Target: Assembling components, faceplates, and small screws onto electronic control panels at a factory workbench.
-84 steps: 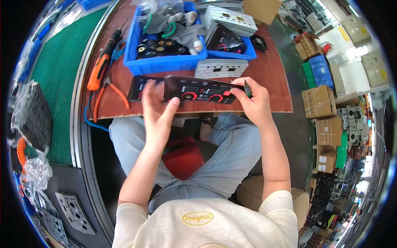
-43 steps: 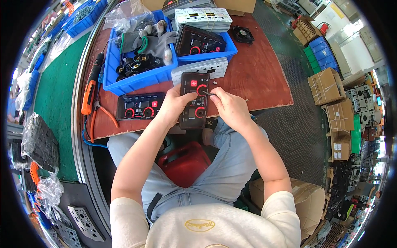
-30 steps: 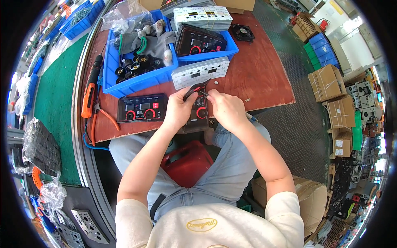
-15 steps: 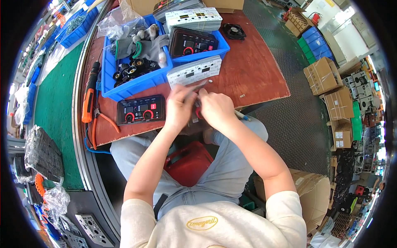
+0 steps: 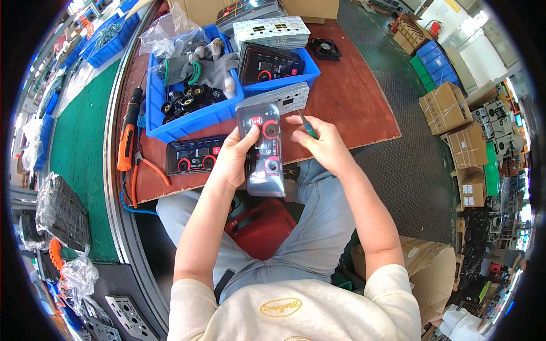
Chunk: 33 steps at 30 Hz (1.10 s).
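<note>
- Panel (image 5: 261, 152) — black and glossy, two red rings and a red patch on its visible face; gripped in the left hand (image 5: 234, 158), one short end toward the body.
- Small tool (image 5: 309, 129) — green handle, thin shaft; in the right hand (image 5: 326, 145), shaft pointing away from the body, apart from the panel.

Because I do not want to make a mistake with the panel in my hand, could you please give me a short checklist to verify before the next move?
1. Left grip holds the panel: ok.
2. Right grip holds the green tool: ok.
3. Tool clear of the panel: ok, its tip shows apart from it.
4. Parts inside the red rings well seated: cannot tell, too small and glossy.
5. Knobs kept in the blue bin: ok, they lie loose in it.
6. Cutters put away: not ok, they lie on the table by the other panel.
</note>
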Each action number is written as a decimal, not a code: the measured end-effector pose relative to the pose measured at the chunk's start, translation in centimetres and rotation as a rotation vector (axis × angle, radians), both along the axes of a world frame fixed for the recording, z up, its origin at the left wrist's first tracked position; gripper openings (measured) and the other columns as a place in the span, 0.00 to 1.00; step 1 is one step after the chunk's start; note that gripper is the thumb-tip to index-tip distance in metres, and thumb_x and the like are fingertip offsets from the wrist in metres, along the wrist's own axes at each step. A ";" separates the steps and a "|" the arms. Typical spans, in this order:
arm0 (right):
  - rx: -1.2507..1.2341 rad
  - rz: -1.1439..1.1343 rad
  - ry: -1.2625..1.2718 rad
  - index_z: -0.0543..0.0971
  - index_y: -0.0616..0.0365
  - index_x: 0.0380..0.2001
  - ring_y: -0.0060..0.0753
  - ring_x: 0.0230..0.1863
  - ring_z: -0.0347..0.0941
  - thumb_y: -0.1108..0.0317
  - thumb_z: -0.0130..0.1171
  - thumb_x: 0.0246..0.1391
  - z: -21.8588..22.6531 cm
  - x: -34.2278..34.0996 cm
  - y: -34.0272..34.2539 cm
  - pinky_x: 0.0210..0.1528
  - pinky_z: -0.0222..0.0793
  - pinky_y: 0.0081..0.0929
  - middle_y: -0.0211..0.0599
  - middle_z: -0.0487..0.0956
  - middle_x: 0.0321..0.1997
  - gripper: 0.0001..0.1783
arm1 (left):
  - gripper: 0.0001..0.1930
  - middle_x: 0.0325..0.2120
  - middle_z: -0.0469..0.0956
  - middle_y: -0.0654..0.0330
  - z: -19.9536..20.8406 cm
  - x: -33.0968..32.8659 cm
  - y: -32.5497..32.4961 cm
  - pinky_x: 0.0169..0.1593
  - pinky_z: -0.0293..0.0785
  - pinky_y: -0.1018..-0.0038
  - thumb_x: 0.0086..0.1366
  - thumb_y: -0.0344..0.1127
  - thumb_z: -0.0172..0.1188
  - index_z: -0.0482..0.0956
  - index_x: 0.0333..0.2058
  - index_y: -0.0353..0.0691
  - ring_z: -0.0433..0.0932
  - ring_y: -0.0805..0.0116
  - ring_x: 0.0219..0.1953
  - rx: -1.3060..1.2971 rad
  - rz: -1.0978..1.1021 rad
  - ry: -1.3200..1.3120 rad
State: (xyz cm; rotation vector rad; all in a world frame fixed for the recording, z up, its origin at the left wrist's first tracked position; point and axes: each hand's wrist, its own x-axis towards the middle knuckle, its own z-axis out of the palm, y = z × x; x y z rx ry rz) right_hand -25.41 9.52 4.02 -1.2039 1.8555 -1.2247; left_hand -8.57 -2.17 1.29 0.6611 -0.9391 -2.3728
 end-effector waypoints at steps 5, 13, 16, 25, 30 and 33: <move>-0.161 0.051 -0.582 0.79 0.63 0.43 0.10 0.30 0.66 0.74 0.57 0.56 -0.8 3.4 -0.9 0.33 0.63 0.14 0.18 0.75 0.28 0.12 | 0.11 0.36 0.79 0.64 0.9 0.9 0.9 0.37 0.79 0.74 0.66 0.38 0.58 0.76 0.45 0.45 0.78 0.76 0.35 0.103 -0.009 0.014; -0.024 -0.120 0.222 0.81 0.62 0.33 0.42 0.26 0.76 0.67 0.60 0.51 -0.7 0.6 -1.5 0.31 0.69 0.34 0.44 0.79 0.25 0.09 | 0.11 0.34 0.80 0.66 4.1 5.8 -3.1 0.38 0.76 0.75 0.65 0.37 0.59 0.76 0.44 0.41 0.78 0.77 0.34 -0.237 0.079 -0.200; 0.028 -0.093 0.509 0.81 0.62 0.33 0.53 0.35 0.75 0.66 0.59 0.52 -2.1 -1.5 -1.9 0.37 0.70 0.43 0.48 0.79 0.32 0.10 | 0.11 0.33 0.79 0.64 6.5 7.2 -4.9 0.36 0.76 0.78 0.64 0.33 0.59 0.74 0.43 0.35 0.78 0.79 0.32 -0.526 -0.094 -0.401; 0.091 0.109 0.716 0.80 0.60 0.32 0.51 0.37 0.75 0.70 0.59 0.50 -1.6 -2.8 -3.5 0.39 0.70 0.45 0.44 0.78 0.33 0.07 | 0.19 0.32 0.77 0.46 5.7 6.0 -8.3 0.45 0.70 0.66 0.57 0.35 0.64 0.73 0.43 0.31 0.76 0.53 0.38 -1.477 -0.561 -0.891; 0.085 -0.003 0.780 0.79 0.59 0.37 0.50 0.39 0.75 0.71 0.57 0.52 -2.3 -3.5 -3.7 0.40 0.71 0.41 0.41 0.77 0.39 0.09 | 0.18 0.34 0.79 0.49 6.2 5.8 -9.0 0.44 0.71 0.67 0.56 0.33 0.64 0.74 0.43 0.33 0.77 0.56 0.38 -1.417 -0.617 -0.835; 0.065 -0.009 0.806 0.80 0.59 0.37 0.50 0.39 0.75 0.73 0.57 0.50 -3.0 -3.6 -3.6 0.41 0.72 0.42 0.41 0.76 0.41 0.10 | 0.18 0.34 0.80 0.52 7.2 5.8 -9.6 0.45 0.72 0.70 0.54 0.30 0.65 0.76 0.44 0.35 0.78 0.60 0.38 -1.257 -0.775 -0.808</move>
